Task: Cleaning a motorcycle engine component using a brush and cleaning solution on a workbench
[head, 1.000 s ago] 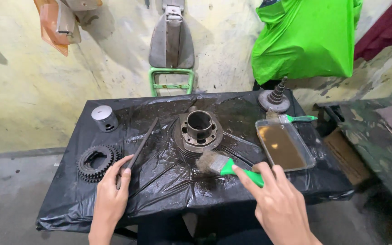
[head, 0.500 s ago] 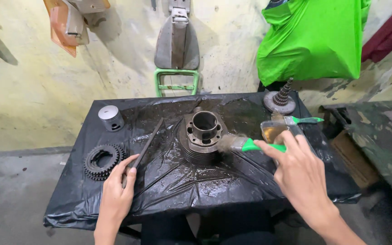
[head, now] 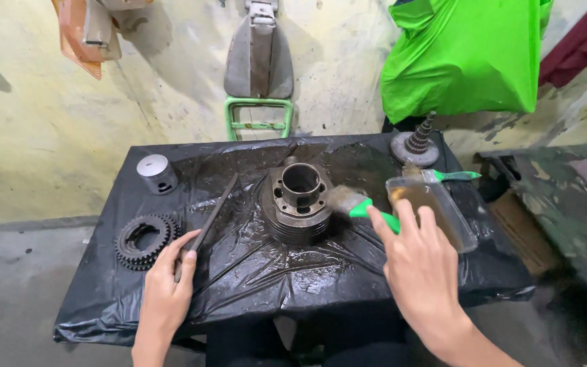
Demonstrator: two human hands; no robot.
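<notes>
Cylinder: the finned metal cylinder (head: 299,202) stands upright near the middle of the table, bore facing up, on wet black plastic sheeting (head: 253,272).
Brush: a green-handled brush (head: 356,206) has its bristles against the cylinder's right side, handle running down to the right.
Right hand: the right hand (head: 419,261) is closed around the brush handle, fingers wrapped over the green grip.
Left hand: the left hand (head: 169,282) pinches the near end of a long dark file (head: 206,224) that lies flat on the sheeting, left of the cylinder and apart from it.
Progress: I judge the cleaning to be under way but not finished — the sheeting around the cylinder shines with liquid, yet the cylinder's top and fins look dark and stained.
Tray: a clear tray (head: 436,212) of brownish liquid sits just right of the brush, with a second green-handled brush (head: 443,176) at its far end.
Other parts: a toothed gear ring (head: 145,239) lies at the left edge, a silver piston (head: 157,173) at the far left corner, a geared shaft (head: 417,144) at the far right — whether any has been cleaned I cannot tell.
Surroundings: a green cloth (head: 467,54) hangs on the wall behind.
</notes>
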